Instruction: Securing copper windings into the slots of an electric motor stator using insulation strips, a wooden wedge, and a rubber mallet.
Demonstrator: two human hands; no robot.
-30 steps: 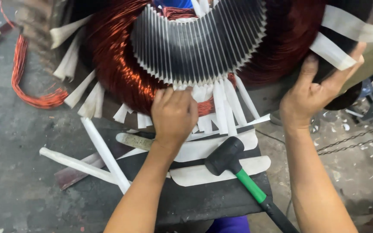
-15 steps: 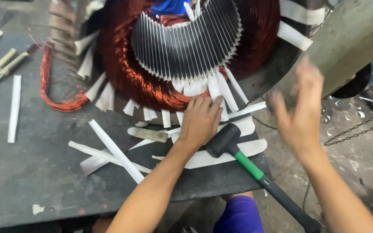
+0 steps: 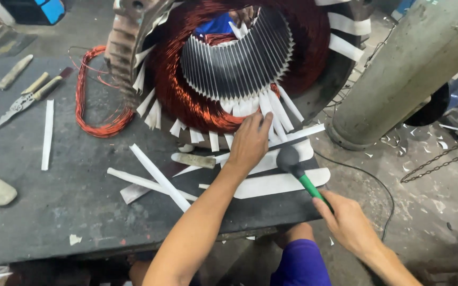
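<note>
— At the stator's lower rim, what's the left hand (image 3: 250, 142) doing?
— Fingers together, pressing white paper strips (image 3: 271, 108). Right hand (image 3: 348, 222) grips the mallet (image 3: 298, 172) handle over the surface (image 3: 54, 201); handle end hidden.

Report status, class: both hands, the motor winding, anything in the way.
Left hand pressing white insulation strips at stator rim. Right hand gripping mallet handle. Loose paper strips litter bench.
</note>
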